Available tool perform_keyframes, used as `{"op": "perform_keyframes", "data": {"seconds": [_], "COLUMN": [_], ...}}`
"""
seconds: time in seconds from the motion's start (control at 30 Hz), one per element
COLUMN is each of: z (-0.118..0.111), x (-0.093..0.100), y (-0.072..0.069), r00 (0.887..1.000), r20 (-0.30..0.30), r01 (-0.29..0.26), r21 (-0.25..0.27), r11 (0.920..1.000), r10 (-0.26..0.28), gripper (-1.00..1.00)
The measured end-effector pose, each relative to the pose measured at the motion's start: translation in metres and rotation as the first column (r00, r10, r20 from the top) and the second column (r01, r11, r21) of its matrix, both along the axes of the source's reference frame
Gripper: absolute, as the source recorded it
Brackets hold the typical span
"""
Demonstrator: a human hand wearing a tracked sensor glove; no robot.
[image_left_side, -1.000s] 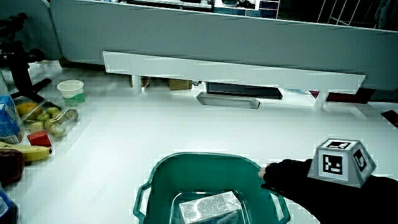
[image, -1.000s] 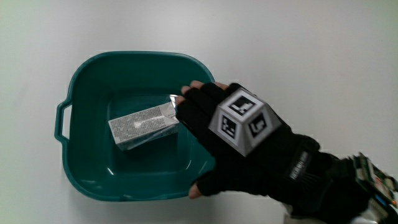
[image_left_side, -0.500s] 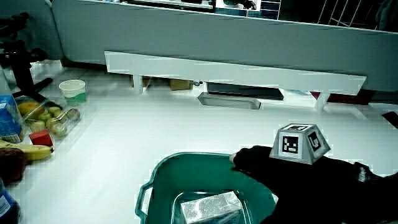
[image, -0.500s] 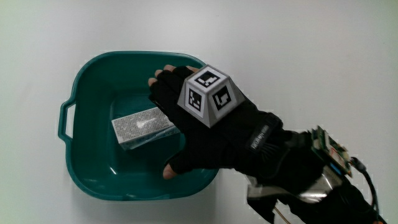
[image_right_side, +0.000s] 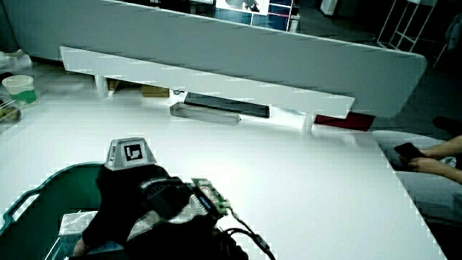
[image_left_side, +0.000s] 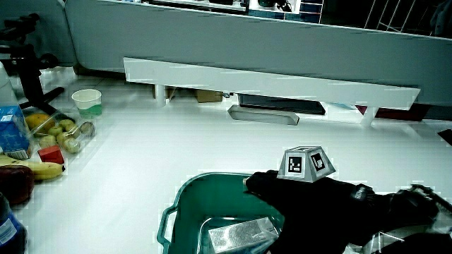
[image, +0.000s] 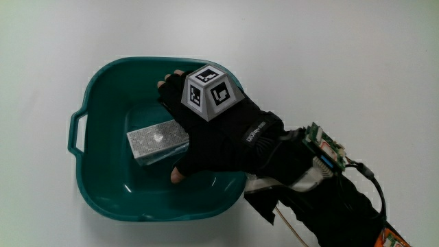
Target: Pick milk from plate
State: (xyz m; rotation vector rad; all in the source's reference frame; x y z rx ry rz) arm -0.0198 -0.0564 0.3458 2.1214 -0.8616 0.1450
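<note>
A silver-grey milk carton (image: 154, 137) lies on its side in a teal basin (image: 103, 75) that has a handle at one end. The hand (image: 184, 130) is inside the basin, over the end of the carton. Its fingers are spread, with the thumb on the side of the carton nearer the person and the other fingers on the side farther away. No firm grip shows. In both side views the carton (image_left_side: 236, 234) (image_right_side: 72, 224) peeks out from under the hand (image_left_side: 296, 197) (image_right_side: 130, 195). The forearm crosses the basin rim (image_left_side: 185, 197).
At the table's edge in a side view are a paper cup (image_left_side: 87, 101), a clear box of fruit (image_left_side: 60, 130), a banana (image_left_side: 32, 169) and a blue carton (image_left_side: 13, 130). A low white shelf (image_left_side: 268, 81) and a dark tray (image_left_side: 263, 114) stand by the partition.
The hand has moved from the basin's rim in over the carton and sunk lower, now covering one end of it. The carton and basin have stayed put.
</note>
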Motion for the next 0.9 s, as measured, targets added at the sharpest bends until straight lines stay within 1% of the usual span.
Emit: {"op": "perform_keyframes", "data": {"seconds": [0.07,0.13,0.27,0.3,0.33,0.4,0.43,0.47,0.53,0.63,0.67,0.7,0.77,0.8,0.87,0.9], "z": [0.006,0.012,0.023,0.024,0.027,0.030,0.031,0.034,0.035,0.037,0.036,0.035,0.034,0.036,0.036,0.036], "x": [-0.002,-0.003,-0.009,-0.010,-0.012,-0.013,-0.014,-0.014,-0.014,-0.014,-0.014,-0.013,-0.013,-0.013,-0.011,-0.011], "y": [-0.001,-0.002,-0.001,0.000,0.000,0.001,0.001,0.001,0.001,0.001,0.000,0.000,0.000,0.000,-0.001,-0.001], "r00": [1.000,1.000,0.999,0.999,0.999,0.999,0.999,0.999,0.999,0.999,1.000,1.000,1.000,1.000,0.999,0.999], "r20": [-0.009,-0.015,-0.043,-0.045,-0.041,-0.030,-0.029,-0.042,-0.024,-0.025,-0.011,0.000,0.011,0.009,0.043,0.040], "r01": [-0.001,-0.002,0.007,0.015,0.022,0.024,0.025,0.024,0.023,0.021,0.014,0.013,0.016,0.008,-0.007,-0.003], "r21": [-0.008,-0.030,-0.026,-0.028,-0.042,-0.042,-0.016,-0.018,-0.029,-0.013,-0.009,-0.018,-0.001,0.008,-0.009,0.005], "r11": [1.0000,0.9996,0.9996,0.9995,0.9989,0.9988,0.9996,0.9996,0.9993,0.9997,0.9999,0.9998,0.9999,0.9999,0.9999,1.0000], "r10": [0.001,0.002,-0.008,-0.017,-0.024,-0.025,-0.025,-0.024,-0.024,-0.022,-0.014,-0.013,-0.016,-0.008,0.007,0.002], "gripper": [0.00,0.00,0.00,0.00,0.00,0.00,0.00,0.00,0.00,0.00,0.00,0.00,0.07,0.10,0.17,0.21]}}
